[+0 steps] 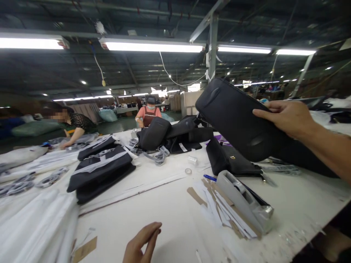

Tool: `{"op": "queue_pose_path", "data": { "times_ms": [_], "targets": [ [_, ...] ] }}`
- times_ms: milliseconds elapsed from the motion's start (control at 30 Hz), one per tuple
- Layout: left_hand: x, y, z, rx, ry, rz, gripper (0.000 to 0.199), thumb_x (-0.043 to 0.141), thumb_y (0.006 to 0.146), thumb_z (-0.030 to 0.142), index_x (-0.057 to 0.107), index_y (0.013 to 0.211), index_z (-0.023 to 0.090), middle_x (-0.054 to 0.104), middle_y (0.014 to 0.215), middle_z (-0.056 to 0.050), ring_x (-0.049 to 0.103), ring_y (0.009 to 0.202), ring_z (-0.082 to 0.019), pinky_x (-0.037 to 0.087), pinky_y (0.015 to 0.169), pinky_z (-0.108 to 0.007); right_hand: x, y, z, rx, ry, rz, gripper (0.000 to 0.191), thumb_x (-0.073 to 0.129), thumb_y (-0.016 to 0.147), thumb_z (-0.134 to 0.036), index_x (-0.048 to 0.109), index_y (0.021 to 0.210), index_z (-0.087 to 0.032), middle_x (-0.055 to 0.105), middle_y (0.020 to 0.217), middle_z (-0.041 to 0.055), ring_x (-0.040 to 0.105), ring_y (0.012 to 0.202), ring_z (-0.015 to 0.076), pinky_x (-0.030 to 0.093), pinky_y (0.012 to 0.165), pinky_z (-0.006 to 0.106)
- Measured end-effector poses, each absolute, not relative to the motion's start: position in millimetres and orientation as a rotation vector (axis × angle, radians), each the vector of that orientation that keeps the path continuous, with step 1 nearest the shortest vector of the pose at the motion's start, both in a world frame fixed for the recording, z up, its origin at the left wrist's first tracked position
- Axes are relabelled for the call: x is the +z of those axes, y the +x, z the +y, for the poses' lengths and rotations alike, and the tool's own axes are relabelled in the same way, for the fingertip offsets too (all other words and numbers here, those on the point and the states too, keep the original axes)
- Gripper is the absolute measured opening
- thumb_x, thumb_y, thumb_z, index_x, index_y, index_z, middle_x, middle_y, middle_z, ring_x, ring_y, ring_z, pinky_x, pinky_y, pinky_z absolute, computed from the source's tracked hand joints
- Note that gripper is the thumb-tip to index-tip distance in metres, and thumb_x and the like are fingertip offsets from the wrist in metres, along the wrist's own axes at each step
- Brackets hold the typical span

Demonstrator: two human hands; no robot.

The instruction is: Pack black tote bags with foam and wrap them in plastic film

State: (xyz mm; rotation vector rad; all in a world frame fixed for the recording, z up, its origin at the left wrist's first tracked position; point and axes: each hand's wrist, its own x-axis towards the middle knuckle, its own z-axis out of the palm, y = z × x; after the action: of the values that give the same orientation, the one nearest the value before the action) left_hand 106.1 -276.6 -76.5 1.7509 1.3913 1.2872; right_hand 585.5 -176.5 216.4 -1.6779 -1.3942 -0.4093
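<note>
So in the head view, your right hand (290,118) has the black bag (236,117) pinched by its edge, thumb on the near face, and it's up in the air over the right part of the worktop (153,212). It's smooth, matte, kinda long with rounded corners, tilted so it slopes down to the right, with a raised curved bit near the top corner and another near the lower edge. Its far right end is partly behind your arm, so can't tell how it finishes.

Your left hand (144,243) is empty, low and left of the tape dispenser (244,204), thumb and fingertips brought close together. That grey dispenser is below the bag, with paper strips (225,208) fanned out just beside it on the left and a blue pen (210,178) near its top end. Right behind the dispenser there's another black bag with a gold emblem (233,160), partly covered by the one you're holding. Left of and beyond the dispenser you've got a small tape roll (188,171), then a heap of black bags (175,135), and farther left a folded black bag (101,173) with a pale strip across it. A person in a brown apron (150,114) is past the heap.
</note>
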Motion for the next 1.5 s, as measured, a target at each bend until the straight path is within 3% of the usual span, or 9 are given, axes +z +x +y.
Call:
{"op": "queue_pose_path", "data": {
  "times_ms": [133, 300, 467, 600, 800, 967, 1200, 1367, 1500],
  "targets": [
    [-53, 99, -292, 1.442, 1.616, 1.452, 0.041, 0.058, 0.089, 0.05, 0.063, 0.126, 0.03, 0.065, 0.128, -0.006, 0.068, 0.107, -0.024, 0.057, 0.092, -0.033, 196, 519, -200, -0.186, -1.505, -1.741, 0.042, 0.067, 0.08, -0.056, 0.075, 0.101, -0.02, 0.076, 0.089, 0.0018, 0.067, 0.076, 0.0173, 0.045, 0.071, 0.028],
    [-37, 69, -326, 1.676, 1.638, 1.67, 0.065, 0.052, 0.094, 0.042, 0.024, 0.153, 0.035, 0.03, 0.159, -0.006, 0.04, 0.14, -0.03, 0.039, 0.113, -0.048, 86, 417, -240, 0.105, -1.3, -2.243, 0.023, 0.066, 0.083, -0.046, 0.075, 0.096, -0.028, 0.077, 0.096, 0.0002, 0.072, 0.085, 0.0236, 0.054, 0.078, 0.032],
    [-46, 35, -360, 1.284, 1.892, 1.725, 0.048, 0.054, 0.093, 0.035, 0.049, 0.141, 0.03, 0.052, 0.145, -0.007, 0.043, 0.137, -0.028, 0.035, 0.115, -0.046, -2, 352, -280, 0.475, -0.973, -2.544, 0.022, 0.064, 0.085, -0.034, 0.073, 0.104, -0.027, 0.077, 0.098, 0.0042, 0.073, 0.087, 0.0239, 0.059, 0.078, 0.033],
    [-47, 25, -373, 1.144, 1.93, 1.669, 0.032, 0.056, 0.092, 0.034, 0.066, 0.121, 0.028, 0.063, 0.132, -0.007, 0.045, 0.135, -0.027, 0.037, 0.113, -0.044, -9, 367, -275, 0.593, -0.951, -2.617, 0.033, 0.062, 0.088, -0.038, 0.069, 0.118, -0.029, 0.073, 0.114, 0.0057, 0.069, 0.103, 0.0253, 0.057, 0.091, 0.037],
    [-57, 33, -378, 1.175, 1.657, 1.853, 0.046, 0.063, 0.086, 0.042, 0.06, 0.129, 0.026, 0.046, 0.149, -0.009, 0.042, 0.138, -0.03, 0.036, 0.114, -0.045, -28, 415, -269, 0.524, -1.221, -2.551, 0.05, 0.067, 0.081, -0.051, 0.063, 0.128, -0.032, 0.064, 0.132, 0.0056, 0.061, 0.119, 0.0319, 0.05, 0.101, 0.05],
    [-58, 35, -372, 1.092, 1.467, 1.843, 0.05, 0.063, 0.085, 0.045, 0.057, 0.131, 0.027, 0.063, 0.13, -0.006, 0.056, 0.125, -0.028, 0.044, 0.106, -0.041, -38, 412, -277, 0.511, -1.319, -2.369, 0.041, 0.064, 0.081, -0.056, 0.072, 0.11, -0.028, 0.072, 0.117, 0.0074, 0.068, 0.107, 0.0307, 0.056, 0.094, 0.043],
    [-72, 41, -372, 1.265, 1.316, 1.873, 0.078, 0.062, 0.084, 0.05, 0.031, 0.151, 0.024, 0.04, 0.154, -0.008, 0.035, 0.143, -0.029, 0.031, 0.117, -0.044, -31, 403, -273, 0.313, -1.177, -2.529, 0.043, 0.064, 0.084, -0.053, 0.068, 0.117, -0.026, 0.072, 0.115, 0.0078, 0.07, 0.102, 0.0281, 0.059, 0.089, 0.039],
    [-121, 62, -396, 1.404, 1.001, 1.933, 0.071, 0.053, 0.086, 0.061, 0.047, 0.14, 0.015, 0.053, 0.142, -0.015, 0.043, 0.137, -0.032, 0.033, 0.116, -0.047, -23, 369, -285, 0.265, -1.063, -2.582, 0.036, 0.067, 0.084, -0.042, 0.067, 0.115, -0.024, 0.073, 0.107, 0.0078, 0.07, 0.095, 0.0268, 0.058, 0.083, 0.04],
    [-112, 64, -397, 1.469, 0.807, 1.902, 0.058, 0.051, 0.09, 0.057, 0.055, 0.131, 0.016, 0.059, 0.136, -0.013, 0.047, 0.134, -0.03, 0.034, 0.115, -0.045, -13, 343, -281, 0.519, -1.104, -2.521, 0.018, 0.066, 0.085, -0.038, 0.069, 0.097, -0.024, 0.073, 0.093, 0.0035, 0.069, 0.084, 0.0226, 0.055, 0.076, 0.035]
  ]
}}
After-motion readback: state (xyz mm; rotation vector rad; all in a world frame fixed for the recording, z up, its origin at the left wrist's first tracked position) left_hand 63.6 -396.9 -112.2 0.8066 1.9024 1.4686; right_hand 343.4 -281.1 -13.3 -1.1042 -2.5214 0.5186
